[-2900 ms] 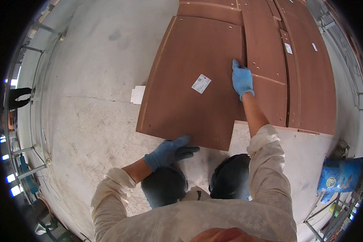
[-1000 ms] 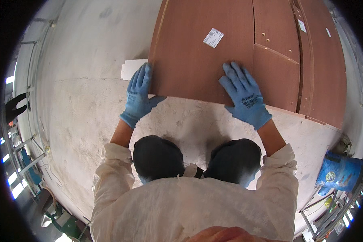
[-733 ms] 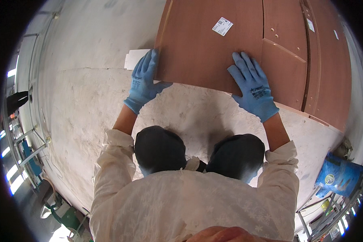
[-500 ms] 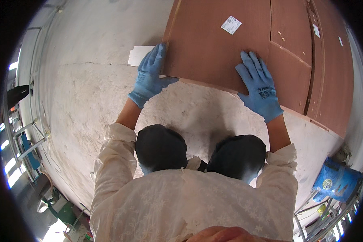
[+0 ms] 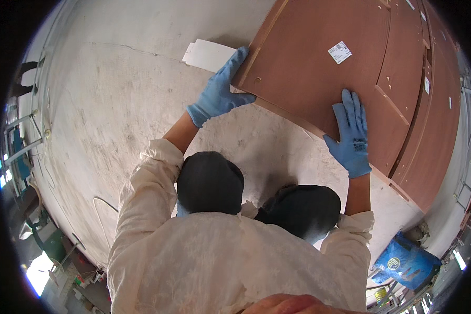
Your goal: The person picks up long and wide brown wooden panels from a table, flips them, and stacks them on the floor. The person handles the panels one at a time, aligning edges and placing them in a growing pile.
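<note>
Below me is a reddish-brown wooden panel (image 5: 309,57) with a white label and a small round hole near its left corner. My left hand (image 5: 220,91), in a blue work glove, holds that near left corner, fingers along the left edge and thumb across the near edge. My right hand (image 5: 351,136), also in a blue glove, lies flat on the panel's top near its front edge, fingers extended. Small white pieces (image 5: 209,55) lie on the floor beside my left fingertips.
More brown panels (image 5: 397,73), some with labels and holes, extend to the right. A blue container (image 5: 405,261) stands at the lower right near metal bars. Metal framing (image 5: 23,152) and a green bin (image 5: 55,246) line the left side. My dark-covered knees are close to the near edge.
The panel and both hands have shifted rightward in view, and the panel appears turned clockwise. Both hands stay in contact with it. The surroundings have shifted too, so my head has moved.
</note>
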Demonstrator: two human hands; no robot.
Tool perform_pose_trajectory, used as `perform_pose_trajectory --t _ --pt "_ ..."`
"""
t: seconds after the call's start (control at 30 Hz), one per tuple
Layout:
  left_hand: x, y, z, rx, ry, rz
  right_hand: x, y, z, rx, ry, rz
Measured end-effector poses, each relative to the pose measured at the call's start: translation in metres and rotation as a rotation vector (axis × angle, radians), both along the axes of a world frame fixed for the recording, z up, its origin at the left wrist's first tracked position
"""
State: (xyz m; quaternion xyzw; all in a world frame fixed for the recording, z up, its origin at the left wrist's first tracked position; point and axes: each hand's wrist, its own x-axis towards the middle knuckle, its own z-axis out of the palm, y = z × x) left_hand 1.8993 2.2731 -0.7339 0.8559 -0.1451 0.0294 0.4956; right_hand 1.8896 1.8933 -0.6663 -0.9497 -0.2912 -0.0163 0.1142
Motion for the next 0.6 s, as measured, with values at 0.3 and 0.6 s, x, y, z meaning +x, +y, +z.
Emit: perform_pose_trajectory --t 0.3,0.6 --pt "-0.03 -0.004 -0.015 -0.212 0.152 0.127 -0.001 0.004 0.007 -0.035 0.016 0.012" --pt "-0.029 -0.001 -0.018 -0.295 0.085 0.085 -0.001 0.004 0.001 -0.077 -0.036 0.04"
